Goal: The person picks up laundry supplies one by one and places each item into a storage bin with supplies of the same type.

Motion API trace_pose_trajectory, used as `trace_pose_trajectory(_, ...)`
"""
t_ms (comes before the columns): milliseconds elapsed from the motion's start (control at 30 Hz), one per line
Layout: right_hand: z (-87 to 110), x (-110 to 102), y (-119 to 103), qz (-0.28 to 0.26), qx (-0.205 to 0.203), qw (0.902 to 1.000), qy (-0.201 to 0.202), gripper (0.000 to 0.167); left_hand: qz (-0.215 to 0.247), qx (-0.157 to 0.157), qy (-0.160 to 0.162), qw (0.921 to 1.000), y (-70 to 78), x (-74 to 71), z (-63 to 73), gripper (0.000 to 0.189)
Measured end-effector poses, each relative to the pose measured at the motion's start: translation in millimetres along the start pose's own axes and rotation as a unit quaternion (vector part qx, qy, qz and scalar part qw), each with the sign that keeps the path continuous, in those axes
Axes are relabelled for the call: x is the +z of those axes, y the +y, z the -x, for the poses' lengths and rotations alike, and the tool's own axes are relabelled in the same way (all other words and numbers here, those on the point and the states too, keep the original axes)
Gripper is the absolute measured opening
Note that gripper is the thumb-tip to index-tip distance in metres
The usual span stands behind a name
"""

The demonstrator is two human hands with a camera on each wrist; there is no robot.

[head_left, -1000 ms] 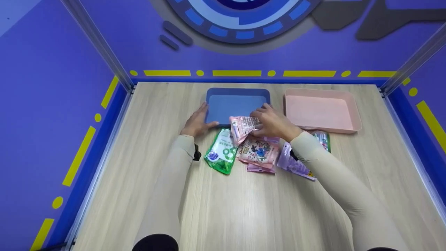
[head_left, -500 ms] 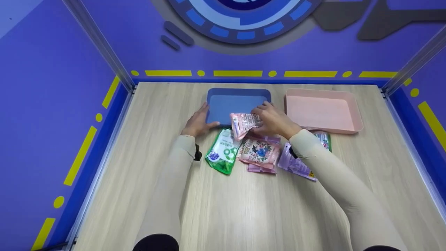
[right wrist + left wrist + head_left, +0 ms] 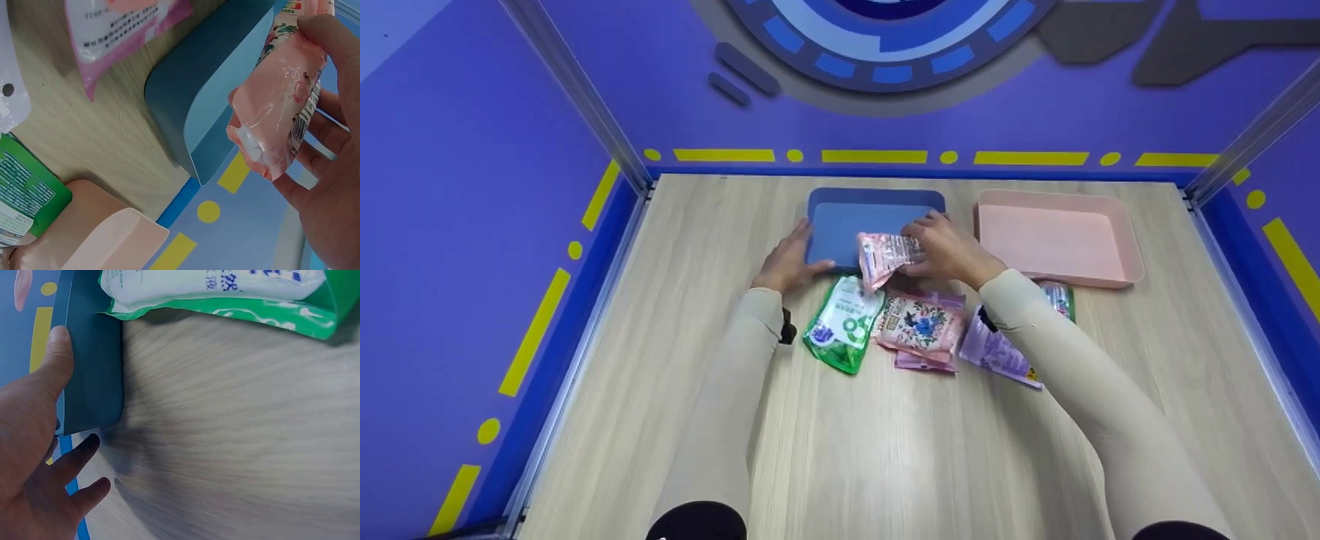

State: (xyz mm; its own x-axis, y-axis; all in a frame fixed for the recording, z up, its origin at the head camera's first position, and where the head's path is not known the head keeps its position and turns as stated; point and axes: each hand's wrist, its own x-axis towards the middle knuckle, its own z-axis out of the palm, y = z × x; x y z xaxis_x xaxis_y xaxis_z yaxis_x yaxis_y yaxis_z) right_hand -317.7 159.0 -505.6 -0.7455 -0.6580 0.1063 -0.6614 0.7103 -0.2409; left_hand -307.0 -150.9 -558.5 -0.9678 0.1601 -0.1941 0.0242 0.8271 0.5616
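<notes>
My right hand (image 3: 952,251) holds a pink floral soft packet (image 3: 883,255) over the front right part of the blue tray (image 3: 877,194). In the right wrist view, thumb and fingers grip the wrinkled packet (image 3: 275,101) from opposite sides, with a barcode showing on one face. At the tray's front left corner rests my left hand (image 3: 786,262), its thumb along the front rim and its fingers along the left side. Seen from the left wrist, the thumb (image 3: 59,349) lies on the rim while two fingers stand spread, clear of the tray wall.
A green-and-white pouch (image 3: 840,326) lies just before the blue tray. Beside it another pink floral packet (image 3: 922,326) lies on a pinkish-purple one. Under my right forearm are a purple pouch (image 3: 997,349) and a green-edged pack (image 3: 1059,298). The pink tray (image 3: 1054,240) stands right.
My right hand has moved slightly away from me with the pink packet, further over the blue tray. The left hand has kept its place at the tray's corner.
</notes>
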Motion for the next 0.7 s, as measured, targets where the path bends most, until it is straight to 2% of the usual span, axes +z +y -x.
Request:
trace_pose_trajectory(433, -11.1, 1, 6, 0.018, -0.001, 0.9997, 0.015, 0.055, -0.009, 0.003, -0.004, 0.9999, -0.9, -0.7, -3.6, 0.093)
trace_pose_trajectory(700, -18.3, 2, 6, 0.005, 0.024, 0.9997, -0.002, 0.055, -0.001, -0.006, -0.004, 1.0, 0.3, 0.4, -2.9, 0.094)
